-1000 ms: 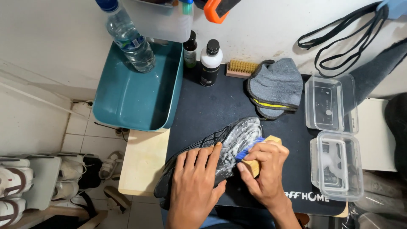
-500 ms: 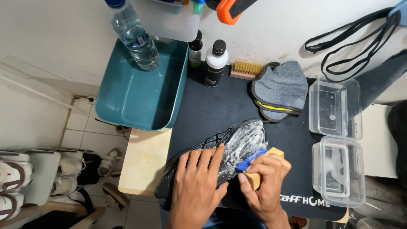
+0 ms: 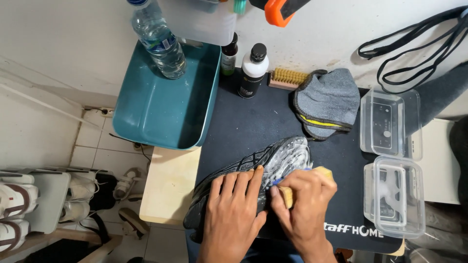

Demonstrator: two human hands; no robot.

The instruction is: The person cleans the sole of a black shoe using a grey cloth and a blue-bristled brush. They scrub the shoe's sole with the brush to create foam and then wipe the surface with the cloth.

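Two hands on one shoe (image 3: pixel 273 163): left hand (image 3: pixel 234 212) flat, fingers spread, pressing shoe down on black mat (image 3: pixel 253 122); right hand (image 3: pixel 304 204) closed round wooden brush (image 3: pixel 287 192), bristles touching shoe just beside left grip. Grey cloth (image 3: pixel 329 102) and clear tubs (image 3: pixel 392 160) beyond right hand.

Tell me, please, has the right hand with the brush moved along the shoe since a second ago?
Yes. The right hand with the wooden brush has edged slightly toward the shoe toe, against the black mat.
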